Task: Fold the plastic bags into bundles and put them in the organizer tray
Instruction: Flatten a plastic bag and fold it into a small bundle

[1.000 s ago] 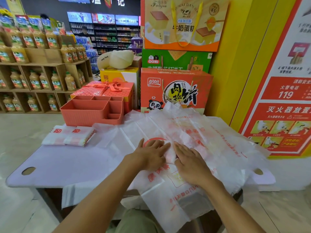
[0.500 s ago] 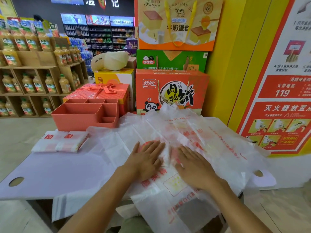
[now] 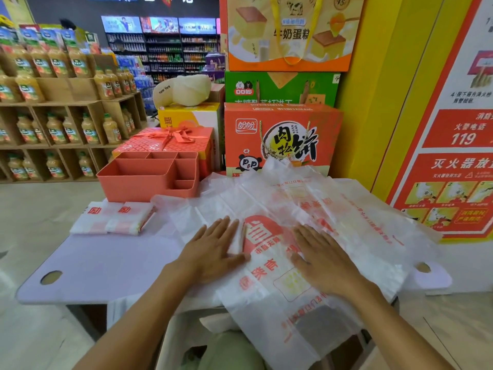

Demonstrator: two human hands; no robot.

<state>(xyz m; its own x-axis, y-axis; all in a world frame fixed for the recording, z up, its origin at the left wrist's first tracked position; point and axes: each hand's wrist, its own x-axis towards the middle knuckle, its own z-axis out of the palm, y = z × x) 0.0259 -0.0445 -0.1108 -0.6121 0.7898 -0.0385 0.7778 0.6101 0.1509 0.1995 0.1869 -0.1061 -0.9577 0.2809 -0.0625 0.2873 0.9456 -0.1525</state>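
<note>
A pile of white plastic bags (image 3: pixel 314 209) with red print is spread over the right half of the lilac table (image 3: pixel 106 265), and the top bag hangs over the near edge. My left hand (image 3: pixel 213 245) and my right hand (image 3: pixel 320 259) press flat on that top bag, fingers straight, a red logo between them. Two folded bag bundles (image 3: pixel 114 217) lie side by side at the table's left rear. The coral organizer tray (image 3: pixel 149 180) with several compartments stands behind them.
Boxed snacks (image 3: pixel 280 137) and a red gift box (image 3: pixel 170 141) are stacked behind the table. A yellow pillar (image 3: pixel 378 89) and a red fire-safety poster (image 3: pixel 458 156) stand to the right. Drink shelves (image 3: pixel 53 116) fill the left.
Both hands have slid apart across the top bag, the left one leftward and the right one rightward, uncovering the red logo between them.
</note>
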